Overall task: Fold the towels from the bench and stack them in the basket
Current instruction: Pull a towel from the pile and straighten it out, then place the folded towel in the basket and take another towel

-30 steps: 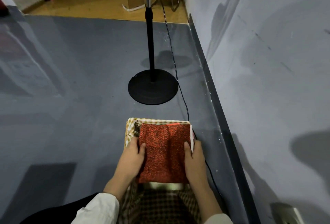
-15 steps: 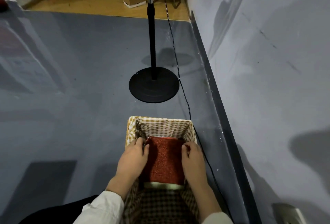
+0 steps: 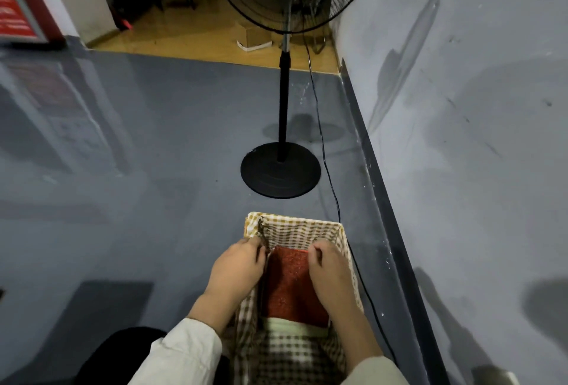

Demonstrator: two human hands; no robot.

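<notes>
Two hands reach into one checked basket (image 3: 301,229). The left hand (image 3: 238,268) and right hand (image 3: 330,271) have their fingers curled round the side edges of one folded red towel (image 3: 290,286), which lies inside on one pale green towel (image 3: 292,327). Beyond, one black fan (image 3: 280,171) stands on the grey floor (image 3: 153,154).

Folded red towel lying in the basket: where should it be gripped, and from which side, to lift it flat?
Grip the red towel by its two long side edges, coming straight down from above. It lies flat and low in the basket, whose checked walls block a sideways approach; the left hand and right hand sit at those edges.
</notes>
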